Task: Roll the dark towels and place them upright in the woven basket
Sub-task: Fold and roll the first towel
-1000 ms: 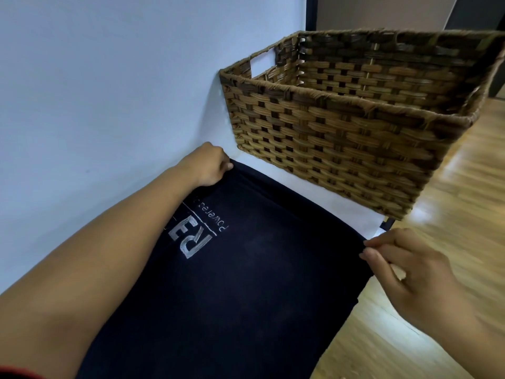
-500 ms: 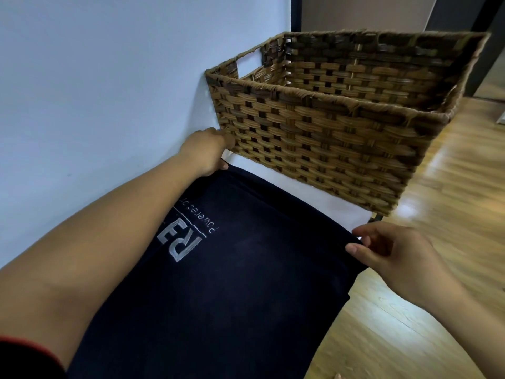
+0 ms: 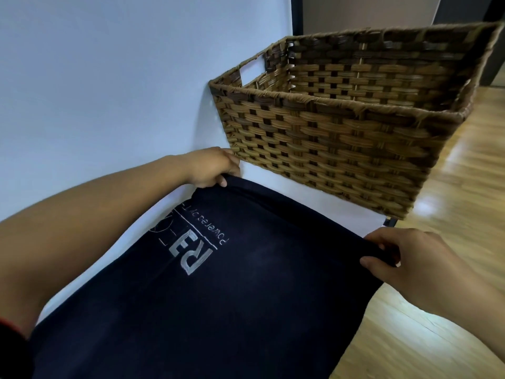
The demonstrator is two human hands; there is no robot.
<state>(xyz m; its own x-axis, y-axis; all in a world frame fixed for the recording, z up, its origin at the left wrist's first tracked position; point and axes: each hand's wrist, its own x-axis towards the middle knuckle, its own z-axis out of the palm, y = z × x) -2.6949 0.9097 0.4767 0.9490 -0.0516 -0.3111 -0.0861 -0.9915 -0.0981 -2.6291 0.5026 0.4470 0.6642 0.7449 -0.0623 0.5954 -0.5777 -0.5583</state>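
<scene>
A moment back the dark towel (image 3: 218,296) lay flat on the table (image 3: 300,199); now its far edge has lifted, left hand (image 3: 210,168) curled round the eleven o'clock corner, right hand (image 3: 410,258) pinching the two o'clock one, so rolling looks begun, woven basket (image 3: 328,138) waiting at one o'clock.

A white tabletop (image 3: 355,220) meets a pale wall (image 3: 109,77); wooden floor (image 3: 451,269) lies right.

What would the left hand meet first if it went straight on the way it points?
Probably the woven basket: the left hand, gripping the dark towel at a far corner, points at the near wall's lower corner; gap unclear.
</scene>
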